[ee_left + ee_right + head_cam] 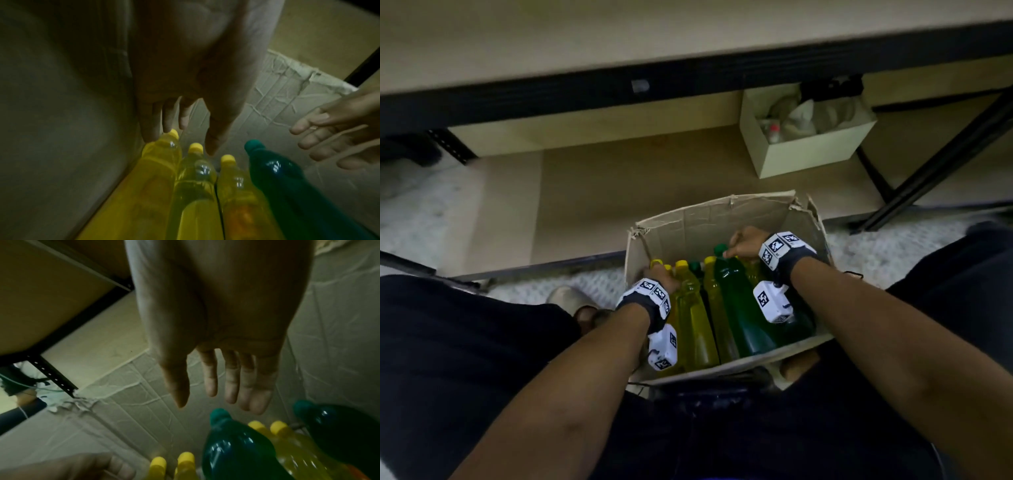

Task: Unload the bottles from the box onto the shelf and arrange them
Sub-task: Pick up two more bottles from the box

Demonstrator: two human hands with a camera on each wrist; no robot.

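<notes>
With both hands, left hand and right hand, loose-fingered and holding nothing above the capped plastic bottles standing in the torn cardboard box, each should probably grip one neck firmly before lifting toward the wooden shelf.

Both my forearms reached forward and down from either side, each wrist strapped with a dark band carrying white marker blocks. My left hand was lowered with its fingers straight and loosely spread, pointing down, gripping nothing. My right hand sat a little farther forward, palm down, its fingers likewise extended, relaxed and slightly apart, with the thumb set off to one side.
</notes>
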